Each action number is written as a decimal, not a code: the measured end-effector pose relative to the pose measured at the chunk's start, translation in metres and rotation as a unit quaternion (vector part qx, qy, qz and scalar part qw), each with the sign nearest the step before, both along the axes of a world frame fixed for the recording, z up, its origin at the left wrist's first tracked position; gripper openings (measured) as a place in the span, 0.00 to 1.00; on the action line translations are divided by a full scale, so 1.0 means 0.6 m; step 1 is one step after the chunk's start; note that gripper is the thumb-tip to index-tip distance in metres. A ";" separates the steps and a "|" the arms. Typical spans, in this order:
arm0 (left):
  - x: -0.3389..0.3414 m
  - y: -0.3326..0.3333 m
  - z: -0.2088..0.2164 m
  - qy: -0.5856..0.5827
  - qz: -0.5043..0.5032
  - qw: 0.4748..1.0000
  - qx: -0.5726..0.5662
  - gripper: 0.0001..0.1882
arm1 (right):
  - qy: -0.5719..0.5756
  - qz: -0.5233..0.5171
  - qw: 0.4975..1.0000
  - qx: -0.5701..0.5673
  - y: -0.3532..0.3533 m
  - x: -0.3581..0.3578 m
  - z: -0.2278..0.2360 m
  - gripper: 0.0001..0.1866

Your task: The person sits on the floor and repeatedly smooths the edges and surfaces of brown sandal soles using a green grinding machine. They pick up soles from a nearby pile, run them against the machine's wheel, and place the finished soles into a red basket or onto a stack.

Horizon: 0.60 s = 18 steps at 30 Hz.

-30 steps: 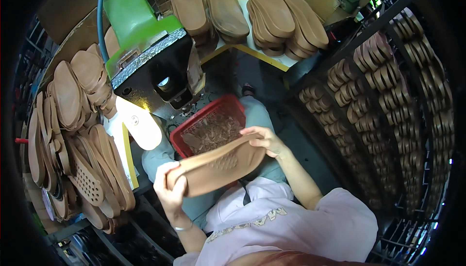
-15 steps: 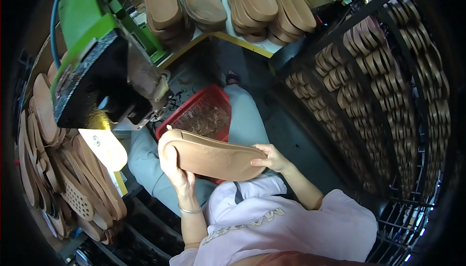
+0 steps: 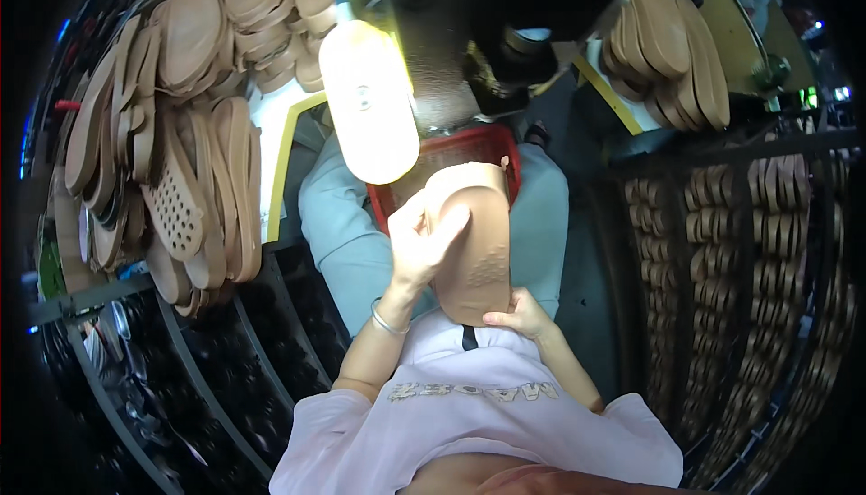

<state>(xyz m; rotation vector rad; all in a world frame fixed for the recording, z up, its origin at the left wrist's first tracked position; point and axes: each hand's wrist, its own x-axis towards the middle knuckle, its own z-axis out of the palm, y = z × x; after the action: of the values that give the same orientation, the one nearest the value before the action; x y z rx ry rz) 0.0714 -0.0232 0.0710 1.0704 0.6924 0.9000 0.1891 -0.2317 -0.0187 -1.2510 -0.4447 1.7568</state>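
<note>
A loaded rack (image 3: pixel 722 154) stands at right, a yellow-edged bench (image 3: pixel 274 118) heaped with soles (image 3: pixel 192 30) at left; above the person's lap (image 3: pixel 343 229), left hand (image 3: pixel 420 240) and right hand (image 3: pixel 525 315) grip a tan sole (image 3: pixel 480 256).

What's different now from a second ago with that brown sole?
The brown sole swung from sideways to lengthwise, its left end now pointing forward. The camera's view turned left. The left hand and right hand both still hold it; the red basket stayed between the legs.
</note>
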 end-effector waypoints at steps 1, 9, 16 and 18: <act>-0.003 0.003 0.002 -0.005 -0.003 1.000 -0.006 0.16 | 0.000 0.002 1.000 -0.001 0.005 -0.004 0.005 0.24; 0.037 0.042 0.012 0.117 -0.014 0.988 0.098 0.13 | -0.021 -0.027 0.999 0.028 0.006 -0.002 0.037 0.24; 0.037 0.046 0.013 0.063 0.044 0.995 0.056 0.09 | -0.114 -0.023 0.992 0.051 -0.021 0.020 0.093 0.21; 0.028 0.045 0.006 0.047 0.053 0.996 0.051 0.08 | -0.141 -0.038 0.988 0.060 -0.041 0.029 0.093 0.20</act>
<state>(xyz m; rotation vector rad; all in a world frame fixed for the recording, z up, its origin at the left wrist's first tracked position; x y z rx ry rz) 0.0884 0.0038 0.0748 1.1815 0.7944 0.9886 0.2065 -0.2565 0.0370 -1.4149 -0.6464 1.4719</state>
